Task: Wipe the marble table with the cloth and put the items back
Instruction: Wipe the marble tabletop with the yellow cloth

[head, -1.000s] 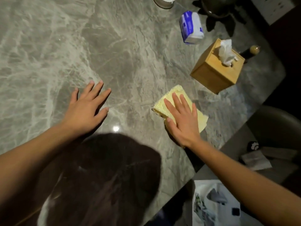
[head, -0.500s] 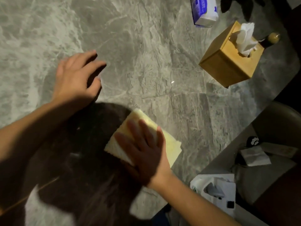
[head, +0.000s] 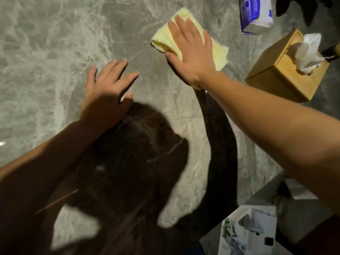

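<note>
A folded yellow cloth (head: 217, 50) lies flat on the grey marble table (head: 55, 52), towards the far side. My right hand (head: 191, 50) presses down on it with the palm and spread fingers, covering its middle. My left hand (head: 106, 89) rests on the bare marble to the left and nearer to me, fingers apart, holding nothing. A wooden tissue box (head: 281, 70) with a white tissue sticking out stands to the right of the cloth. A blue and white tissue pack (head: 255, 13) lies beyond the box at the top edge.
The table's right edge runs diagonally at the lower right. Below it stand a white printed box (head: 246, 232) and a grey seat. A dark object (head: 303, 6) sits at the top right corner. My shadow covers the near marble.
My right hand has pushed the cloth from the near middle of the table away from me and to the right, close to the tissue box. My left hand stays flat on the marble.
</note>
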`<state>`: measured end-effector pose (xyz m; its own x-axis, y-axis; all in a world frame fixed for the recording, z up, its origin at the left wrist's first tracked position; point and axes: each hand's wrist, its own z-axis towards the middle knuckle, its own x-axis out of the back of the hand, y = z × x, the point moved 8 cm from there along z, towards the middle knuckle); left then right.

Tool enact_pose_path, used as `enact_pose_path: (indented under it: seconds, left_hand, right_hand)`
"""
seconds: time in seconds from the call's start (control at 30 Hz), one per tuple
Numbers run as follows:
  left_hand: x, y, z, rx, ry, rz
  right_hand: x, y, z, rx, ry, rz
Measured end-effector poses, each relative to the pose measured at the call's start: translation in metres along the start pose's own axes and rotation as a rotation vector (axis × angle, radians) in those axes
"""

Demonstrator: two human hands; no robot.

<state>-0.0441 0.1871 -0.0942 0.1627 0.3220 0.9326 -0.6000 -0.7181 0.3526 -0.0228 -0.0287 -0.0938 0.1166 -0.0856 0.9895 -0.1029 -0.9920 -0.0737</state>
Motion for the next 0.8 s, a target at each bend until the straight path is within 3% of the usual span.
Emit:
enact_pose_path:
  seconds: [0.1, 0.3, 0.6, 0.8]
  left_hand:
    - [0.002, 0.001, -0.004, -0.005, 0.016, -0.023]
    - [0.016, -0.022, -0.031, 0.186, -0.037, -0.118]
    - [0.018, -0.026, -0.108, 0.184, -0.105, 0.019]
    - [0.029, -0.052, -0.148, 0.204, -0.134, 0.086]
  right_hand:
    - [0.000, -0.003, 0.000, 0.021, -0.007, 0.015]
    - [-0.005, -0.032, -0.042, 0.130, -0.020, 0.054]
    - [-0.027, -0.127, -0.155, 0.329, -0.072, 0.150]
    - [-0.046, -0.201, -0.219, 0.409, -0.150, 0.086]
